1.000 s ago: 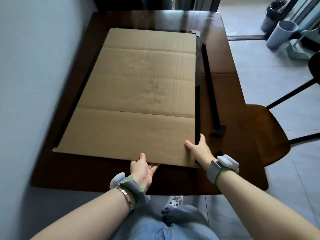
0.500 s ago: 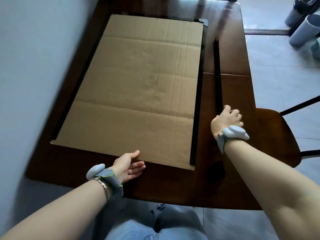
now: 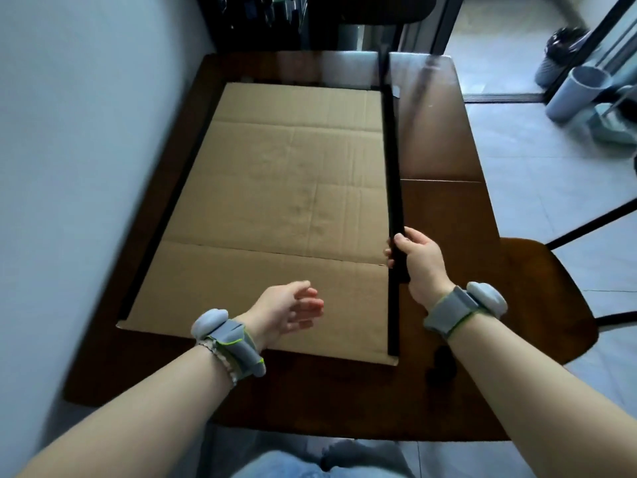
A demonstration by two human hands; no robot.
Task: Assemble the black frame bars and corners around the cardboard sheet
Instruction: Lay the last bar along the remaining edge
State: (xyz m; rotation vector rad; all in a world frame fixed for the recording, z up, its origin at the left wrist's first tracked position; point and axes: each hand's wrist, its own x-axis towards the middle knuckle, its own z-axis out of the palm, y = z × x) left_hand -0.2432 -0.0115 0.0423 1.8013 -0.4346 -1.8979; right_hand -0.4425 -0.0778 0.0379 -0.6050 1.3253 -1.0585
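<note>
One sheet (image 3: pixel 275 201) lies on the table (image 3: pixel 448 229), edged by a left bar (image 3: pixel 160 236), a dim far bar (image 3: pixel 293 82) and a right bar (image 3: pixel 393 326). The right hand (image 3: pixel 420 267) grasps a fourth bar (image 3: pixel 395 215) over the right bar. The left hand (image 3: pixel 286 315) hovers, blurred, fingers released. A dark lump (image 3: pixel 443 365) by the right wrist is unclear.

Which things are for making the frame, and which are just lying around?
For the frame: cardboard sheet; black bar gripped by the right hand; side bar along the sheet's left edge; left hand, holding nothing.
Just lying about: wooden chair; grey bin on the floor.
</note>
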